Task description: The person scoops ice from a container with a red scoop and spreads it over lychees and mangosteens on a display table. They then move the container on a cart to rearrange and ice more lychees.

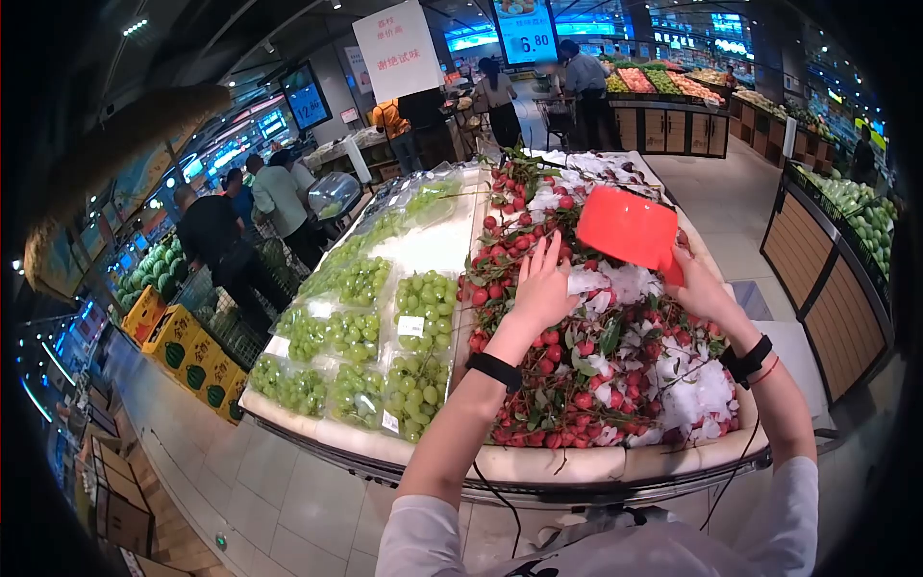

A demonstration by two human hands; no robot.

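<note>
My right hand (699, 290) is closed around the near right end of a red plastic scoop (627, 226), held tilted over the heap of lychees (550, 356). Its broad face reaches up and to the left from my fingers. My left hand (545, 291) is held over the same heap, fingers stretched out and apart, with nothing gripped. White crushed ice (615, 282) shows right by its thumb. More ice (690, 380) lies across the fruit below my right hand. Stems and green leaves are mixed in among the lychees.
Packs of green grapes (361, 332) fill the left side of the display stand (567, 466). A white paper sign (397, 50) stands behind them. Several people (284, 200) are at the back and left. Another produce stand (827, 260) is on the right, and yellow boxes (183, 351) stand left.
</note>
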